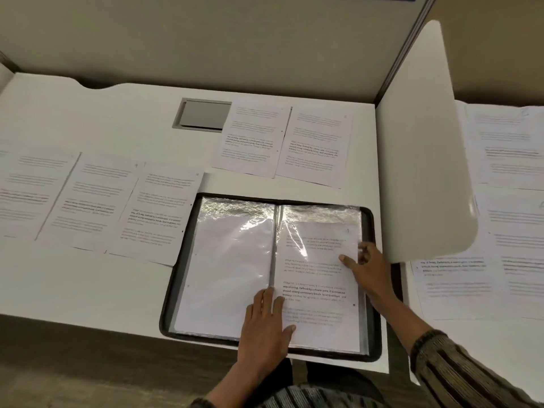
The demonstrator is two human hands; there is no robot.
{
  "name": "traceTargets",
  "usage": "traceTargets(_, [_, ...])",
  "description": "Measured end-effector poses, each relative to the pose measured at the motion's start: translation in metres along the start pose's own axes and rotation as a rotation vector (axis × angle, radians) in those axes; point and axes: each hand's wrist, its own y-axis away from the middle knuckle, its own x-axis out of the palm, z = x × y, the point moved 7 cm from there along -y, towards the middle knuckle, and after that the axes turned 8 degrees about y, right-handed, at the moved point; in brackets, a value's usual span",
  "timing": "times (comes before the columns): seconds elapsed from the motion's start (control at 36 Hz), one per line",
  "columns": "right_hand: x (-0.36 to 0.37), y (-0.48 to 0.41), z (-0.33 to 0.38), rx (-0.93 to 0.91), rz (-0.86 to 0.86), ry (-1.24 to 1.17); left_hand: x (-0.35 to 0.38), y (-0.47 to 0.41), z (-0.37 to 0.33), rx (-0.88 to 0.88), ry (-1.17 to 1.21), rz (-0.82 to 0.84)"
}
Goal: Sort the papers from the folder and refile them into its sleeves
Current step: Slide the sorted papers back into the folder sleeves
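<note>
A black display folder (179, 278) lies open at the desk's front edge, its clear sleeves shining. The right sleeve holds a printed sheet (318, 278); the left sleeve (229, 260) shows a blank white page. My left hand (265, 325) presses flat with straight fingers on the lower spine of the folder. My right hand (365, 266) rests at the right edge of the right sleeve, thumb on the sheet and fingers curled at the sleeve's edge. Three loose printed papers (88, 198) lie in a row to the left, two more papers (282, 142) behind the folder.
A white divider panel (424, 148) stands right of the folder; beyond it several printed sheets (506, 201) cover the neighbouring desk. A grey cable hatch (203, 114) is set into the desk at the back. The desk's front edge runs just below the folder.
</note>
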Motion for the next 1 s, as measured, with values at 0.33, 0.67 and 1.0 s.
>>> traceTargets(0.33, [0.028,0.056,0.033,0.08,0.378,-0.285,-0.057,-0.021,0.013,-0.188,0.517,-0.069])
traceTargets(0.67, [0.11,0.1,0.118,-0.123,0.701,-0.414,-0.144,-0.004,0.032,-0.269,1.038,-0.033])
traceTargets(1.0, [0.208,0.116,0.104,-0.391,0.582,0.163,-0.169,0.02,0.14,-0.466,0.345,-0.291])
